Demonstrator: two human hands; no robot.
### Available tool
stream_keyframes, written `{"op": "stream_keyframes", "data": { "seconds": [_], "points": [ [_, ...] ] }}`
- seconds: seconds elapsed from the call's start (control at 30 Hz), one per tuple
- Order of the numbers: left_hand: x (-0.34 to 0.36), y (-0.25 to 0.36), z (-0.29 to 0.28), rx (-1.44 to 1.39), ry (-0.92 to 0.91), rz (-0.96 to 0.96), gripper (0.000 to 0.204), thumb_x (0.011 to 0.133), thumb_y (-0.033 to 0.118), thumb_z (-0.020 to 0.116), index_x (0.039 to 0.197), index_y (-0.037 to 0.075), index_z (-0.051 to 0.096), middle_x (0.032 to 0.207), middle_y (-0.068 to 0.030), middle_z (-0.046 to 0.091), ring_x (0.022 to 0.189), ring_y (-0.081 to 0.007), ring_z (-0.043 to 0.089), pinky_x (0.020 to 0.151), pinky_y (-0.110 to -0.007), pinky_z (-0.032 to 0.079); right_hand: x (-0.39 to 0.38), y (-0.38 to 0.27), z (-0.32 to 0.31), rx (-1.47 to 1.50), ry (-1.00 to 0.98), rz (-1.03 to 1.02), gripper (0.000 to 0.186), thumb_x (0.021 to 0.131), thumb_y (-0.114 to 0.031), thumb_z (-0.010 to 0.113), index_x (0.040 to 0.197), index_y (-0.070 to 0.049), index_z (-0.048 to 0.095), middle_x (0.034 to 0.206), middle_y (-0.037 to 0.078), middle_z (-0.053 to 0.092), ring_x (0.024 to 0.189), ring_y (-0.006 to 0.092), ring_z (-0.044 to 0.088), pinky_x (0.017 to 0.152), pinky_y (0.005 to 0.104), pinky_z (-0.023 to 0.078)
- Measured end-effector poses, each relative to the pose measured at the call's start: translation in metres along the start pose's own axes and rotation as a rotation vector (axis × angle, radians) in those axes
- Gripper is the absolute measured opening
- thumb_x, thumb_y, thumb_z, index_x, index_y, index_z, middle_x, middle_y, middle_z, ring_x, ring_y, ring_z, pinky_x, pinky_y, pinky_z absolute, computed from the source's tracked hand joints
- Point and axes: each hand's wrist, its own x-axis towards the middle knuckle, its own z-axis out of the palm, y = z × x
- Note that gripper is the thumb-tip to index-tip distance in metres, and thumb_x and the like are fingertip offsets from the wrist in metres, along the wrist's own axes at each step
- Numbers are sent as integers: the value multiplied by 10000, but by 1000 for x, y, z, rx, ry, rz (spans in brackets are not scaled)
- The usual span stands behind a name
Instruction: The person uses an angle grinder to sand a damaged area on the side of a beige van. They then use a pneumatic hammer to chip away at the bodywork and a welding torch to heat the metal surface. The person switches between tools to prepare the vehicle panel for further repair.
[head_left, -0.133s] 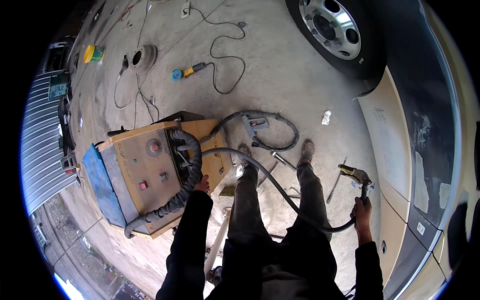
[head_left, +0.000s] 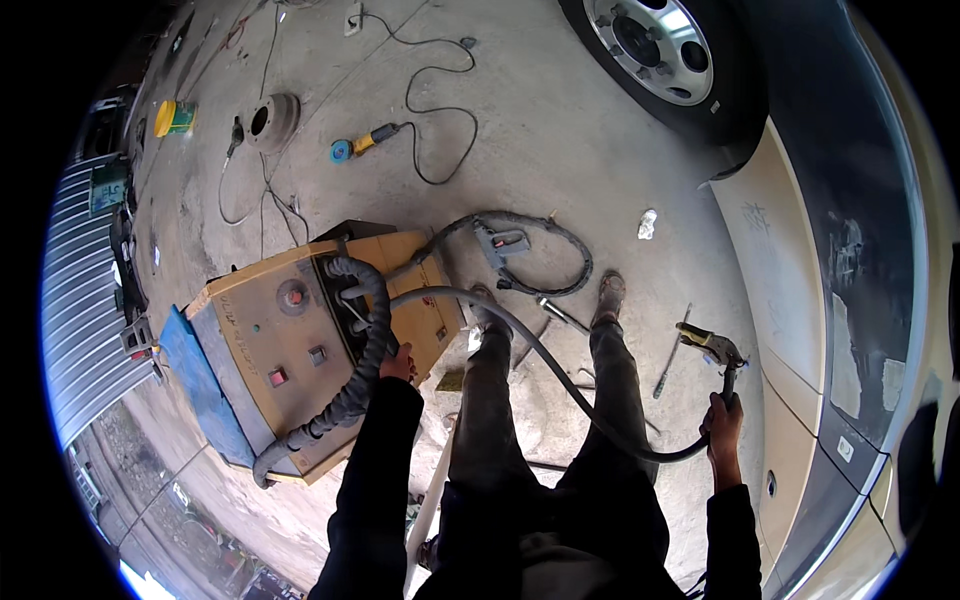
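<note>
My right hand [head_left: 722, 424] is wrapped around the end of a thick grey cable [head_left: 545, 360], beside the vehicle. At that cable's tip, above my fist, sit locking pliers [head_left: 712, 346]. The cable loops across in front of my legs to a boxy tan machine [head_left: 290, 340] on my left. My left hand [head_left: 399, 364] is closed at the machine's right side, next to a thick wrapped hose [head_left: 376, 345]; what its fingers grip is hidden. Beyond my feet, a grey gun-shaped tool [head_left: 500, 243] lies on the floor with its black cable [head_left: 585, 262] coiled around it.
A vehicle's body panel [head_left: 765, 250] and wheel [head_left: 650, 45] stand on the right. On the floor are an angle grinder [head_left: 362, 143] with its cord, a steel wheel rim [head_left: 274, 123], a yellow-green bucket [head_left: 175, 118], a metal rod [head_left: 672, 355] and a metal tube [head_left: 562, 316].
The view has shifted slightly, so the machine and floor items appear a little further left. Both hands keep their places and holds.
</note>
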Motion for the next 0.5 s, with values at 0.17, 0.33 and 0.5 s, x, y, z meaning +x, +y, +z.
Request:
{"op": "stream_keyframes", "data": {
  "seconds": [0.17, 0.33, 0.5],
  "points": [
    [14, -9, 0, -62, -36, 2, 261, 836, 259, 692, 768, 63, 533, 520, -24, 460, 398, -160, 460, 408, -325, 417, 8, 14, 4, 29, 101, 8, 209, 947, -155, 570, 830, -130, 398, 567, -48, 385, 399, 57, 354, 359, 246, 308],
    [53, -47, -29, -120, -55, 7, 292, 837, 296, 725, 874, 28, 616, 668, -72, 629, 497, -163, 602, 420, -295, 444, 10, 26, -10, 144, 132, -12, 215, 932, -156, 610, 854, -126, 413, 573, -47, 397, 411, 71, 380, 359, 252, 309],
    [50, -73, -30, 239, 54, 343, 473, 883, 277, 693, 1185, -53, 539, 1050, -137, 640, 907, -238, 625, 756, -391, 502, 1, -1, -33, 238, 183, -24, 202, 931, -141, 593, 862, -90, 411, 604, -13, 425, 425, 91, 390, 389, 260, 335]
  ]
}}
